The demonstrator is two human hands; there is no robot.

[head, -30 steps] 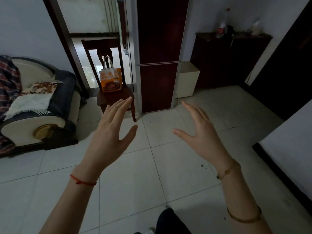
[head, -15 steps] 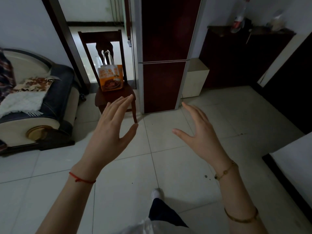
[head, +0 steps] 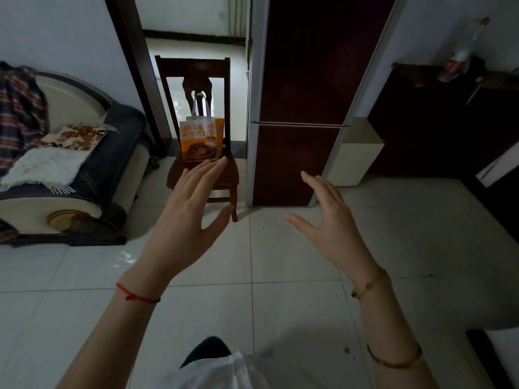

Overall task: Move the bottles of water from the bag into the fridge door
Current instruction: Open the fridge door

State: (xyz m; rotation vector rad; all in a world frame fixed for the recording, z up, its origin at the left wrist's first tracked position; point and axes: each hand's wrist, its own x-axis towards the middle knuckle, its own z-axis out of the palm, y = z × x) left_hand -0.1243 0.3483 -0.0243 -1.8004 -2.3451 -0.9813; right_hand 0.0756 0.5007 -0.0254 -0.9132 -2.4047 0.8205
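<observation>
An orange and white bag with white handles stands upright on a dark wooden chair ahead. Its contents are hidden, so no water bottles show. To the right of the chair stands a tall dark red fridge with both doors closed. My left hand is raised in front of the chair seat, fingers apart, empty. My right hand is raised in front of the fridge's lower door, fingers apart, empty. Both hands are well short of the bag and fridge.
A cream and dark sofa with blankets fills the left side. A small cream cabinet stands right of the fridge, then a dark sideboard bearing a plastic bottle. White tiled floor lies between me and the chair.
The view has come closer to the chair, bag and fridge, which now look larger. Both hands stay raised and open in the same pose.
</observation>
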